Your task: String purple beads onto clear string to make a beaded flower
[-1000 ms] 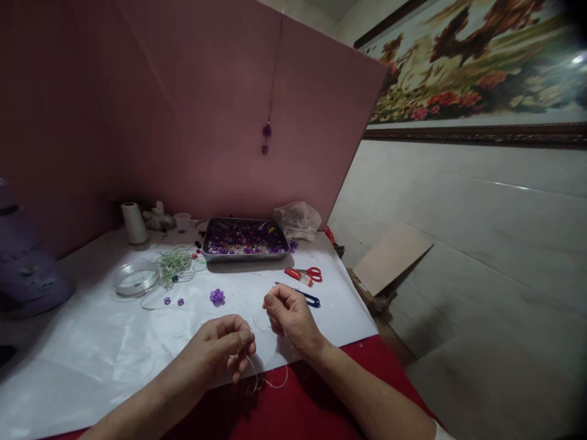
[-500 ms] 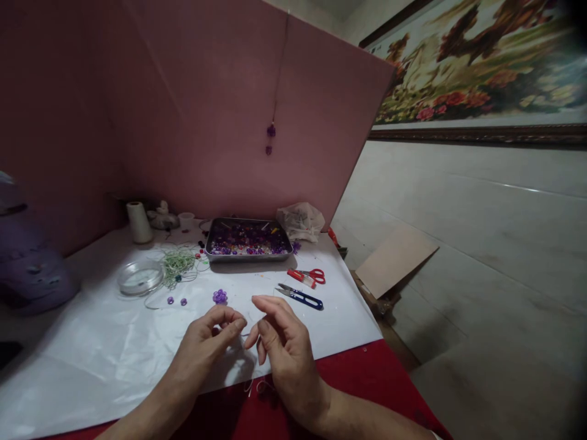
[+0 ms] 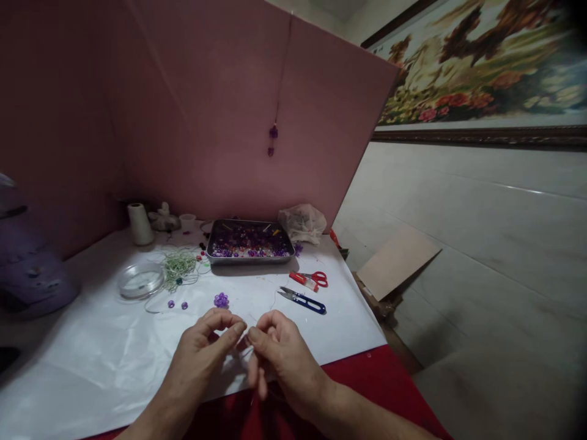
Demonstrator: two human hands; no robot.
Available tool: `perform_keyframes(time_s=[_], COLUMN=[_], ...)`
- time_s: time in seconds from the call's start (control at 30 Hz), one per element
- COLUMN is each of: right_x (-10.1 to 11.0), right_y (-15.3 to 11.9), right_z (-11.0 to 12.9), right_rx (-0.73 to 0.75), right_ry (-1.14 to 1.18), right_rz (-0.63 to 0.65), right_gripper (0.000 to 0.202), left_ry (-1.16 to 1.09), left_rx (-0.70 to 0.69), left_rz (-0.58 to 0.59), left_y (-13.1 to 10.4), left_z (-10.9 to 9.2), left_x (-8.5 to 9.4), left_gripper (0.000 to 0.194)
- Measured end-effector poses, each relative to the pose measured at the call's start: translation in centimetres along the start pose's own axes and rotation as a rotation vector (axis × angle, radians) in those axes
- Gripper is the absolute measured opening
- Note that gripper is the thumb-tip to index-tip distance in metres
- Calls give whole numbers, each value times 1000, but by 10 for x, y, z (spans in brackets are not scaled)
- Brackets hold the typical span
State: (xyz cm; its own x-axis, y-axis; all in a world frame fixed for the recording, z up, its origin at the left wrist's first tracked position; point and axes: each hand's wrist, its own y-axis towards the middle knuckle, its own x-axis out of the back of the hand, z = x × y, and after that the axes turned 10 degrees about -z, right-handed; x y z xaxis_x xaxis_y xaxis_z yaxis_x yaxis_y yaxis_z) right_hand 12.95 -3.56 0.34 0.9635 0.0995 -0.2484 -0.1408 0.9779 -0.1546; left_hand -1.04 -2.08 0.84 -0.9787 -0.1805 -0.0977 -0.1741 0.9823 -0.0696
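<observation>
Hands now closer, thread btwn fingertips

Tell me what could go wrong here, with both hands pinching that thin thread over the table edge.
1. The thread between the left hand and right hand is barely visible against the white sheet; a slipped end may be hard to find.
2. The bead cluster lies loose near the knuckles; a nudge could roll it.

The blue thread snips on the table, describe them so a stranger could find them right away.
Start at the metal tray of beads at the back of the white-covered table. In front of its right end lie red scissors; the blue thread snips lie just nearer, beyond the right hand. They alone have blue handles without finger loops.
</observation>
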Motion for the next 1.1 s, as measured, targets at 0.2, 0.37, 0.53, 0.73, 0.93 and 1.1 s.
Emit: perform_keyframes(time_s=[0.2,0.37,0.53,0.73,0.93,1.1], right_x=[7,12,17,19,22,23], right_y=[-6,-8,-7,-7,-4,-3], right_z=[13,21,26,25,21,19], right_rx=[396,506,503,469,443,387], right_ry=[-499,-721,-696,-650,-637,-620], right_rz=[-67,-25,-31,-50,-56,-49], right_gripper=[32,12,14,17,16,17], left_ry=[8,-25,-20,-73,-14,39], left_rx=[84,208,154,226,287,241], left_rz=[125,189,195,254,292,256], left_y=[1,-1,-7,-4,-5,-9], left_z=[6,7,-5,5,3,-4], left_x=[0,0,-5,-7,-6,-8], left_gripper=[25,28,27,28,32,35])
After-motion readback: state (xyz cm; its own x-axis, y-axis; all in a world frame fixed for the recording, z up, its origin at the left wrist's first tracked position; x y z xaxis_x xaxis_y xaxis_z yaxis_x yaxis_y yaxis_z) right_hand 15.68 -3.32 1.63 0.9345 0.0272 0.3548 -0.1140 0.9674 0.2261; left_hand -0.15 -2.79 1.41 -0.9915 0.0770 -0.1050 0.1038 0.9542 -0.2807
